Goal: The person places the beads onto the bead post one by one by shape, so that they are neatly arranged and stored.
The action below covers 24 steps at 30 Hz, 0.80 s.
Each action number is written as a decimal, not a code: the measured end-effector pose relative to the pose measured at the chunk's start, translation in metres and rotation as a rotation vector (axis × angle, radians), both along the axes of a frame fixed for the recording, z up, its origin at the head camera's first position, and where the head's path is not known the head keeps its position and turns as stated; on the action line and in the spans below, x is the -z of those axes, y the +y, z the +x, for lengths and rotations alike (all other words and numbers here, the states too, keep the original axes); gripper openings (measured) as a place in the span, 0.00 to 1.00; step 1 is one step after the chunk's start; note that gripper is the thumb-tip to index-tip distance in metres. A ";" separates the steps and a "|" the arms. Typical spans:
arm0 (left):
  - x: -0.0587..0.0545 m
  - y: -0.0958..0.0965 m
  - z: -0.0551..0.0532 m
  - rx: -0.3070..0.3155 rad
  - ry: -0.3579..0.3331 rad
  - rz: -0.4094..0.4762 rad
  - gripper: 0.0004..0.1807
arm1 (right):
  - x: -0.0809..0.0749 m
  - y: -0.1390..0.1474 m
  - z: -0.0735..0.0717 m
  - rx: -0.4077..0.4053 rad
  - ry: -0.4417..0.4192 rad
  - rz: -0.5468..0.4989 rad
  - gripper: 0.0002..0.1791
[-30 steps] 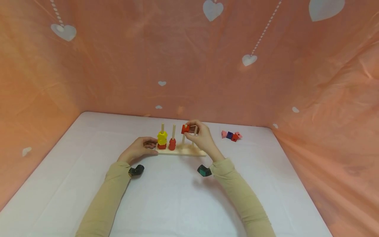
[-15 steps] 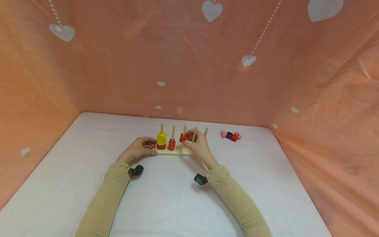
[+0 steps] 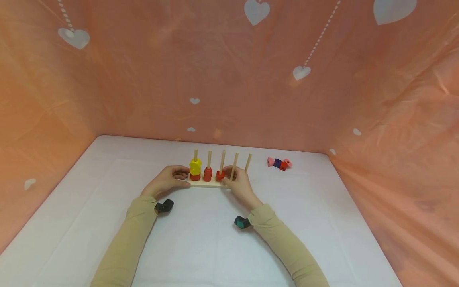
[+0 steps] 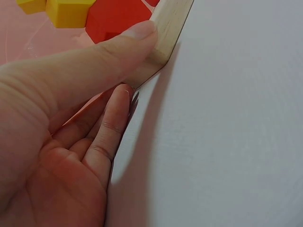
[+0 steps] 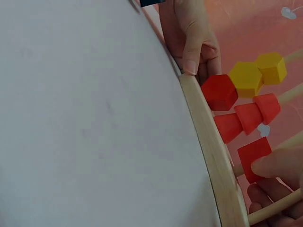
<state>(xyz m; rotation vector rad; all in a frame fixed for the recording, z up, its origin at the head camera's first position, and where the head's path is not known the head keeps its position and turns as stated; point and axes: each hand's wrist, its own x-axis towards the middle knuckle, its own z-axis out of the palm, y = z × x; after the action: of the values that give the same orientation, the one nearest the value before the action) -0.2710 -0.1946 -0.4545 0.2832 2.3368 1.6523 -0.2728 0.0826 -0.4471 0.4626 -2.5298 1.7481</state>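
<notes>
A wooden peg board (image 3: 204,184) with several upright pegs stands on the table. My left hand (image 3: 165,180) holds its left end, the thumb (image 4: 137,35) on the front corner. My right hand (image 3: 241,188) pinches a red square bead (image 3: 220,176) threaded on the third peg from the left; in the right wrist view this red bead (image 5: 251,160) sits a short way above the base. Two yellow beads (image 3: 195,166) rest over a red one on the leftmost peg. Red tapered beads (image 5: 248,118) are stacked on the second peg.
Right of the board, several loose beads lie on the white tabletop (image 3: 204,247): pink ones (image 3: 270,162), a dark blue one (image 3: 277,163) and a red one (image 3: 283,166). An orange curtain (image 3: 229,99) with white hearts rises behind the table.
The right hand has lowered the red square bead from the top of the third peg to near the base. The left hand has stayed at the board's left end.
</notes>
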 end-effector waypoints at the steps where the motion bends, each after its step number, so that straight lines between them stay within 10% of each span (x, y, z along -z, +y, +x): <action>1: 0.000 0.000 0.000 0.001 -0.001 0.000 0.34 | 0.001 0.000 0.000 0.000 0.002 0.004 0.17; 13: 0.002 0.000 0.000 -0.001 -0.002 -0.001 0.34 | 0.006 0.005 0.003 -0.042 0.022 -0.049 0.22; 24: 0.000 0.000 0.001 -0.008 -0.002 0.003 0.33 | -0.022 0.031 0.029 -0.110 0.035 0.019 0.32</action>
<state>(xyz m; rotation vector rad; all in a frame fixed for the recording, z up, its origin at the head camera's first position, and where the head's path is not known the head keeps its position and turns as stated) -0.2703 -0.1942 -0.4547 0.2733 2.3378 1.6592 -0.2438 0.1137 -0.4251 0.6395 -2.5450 1.7361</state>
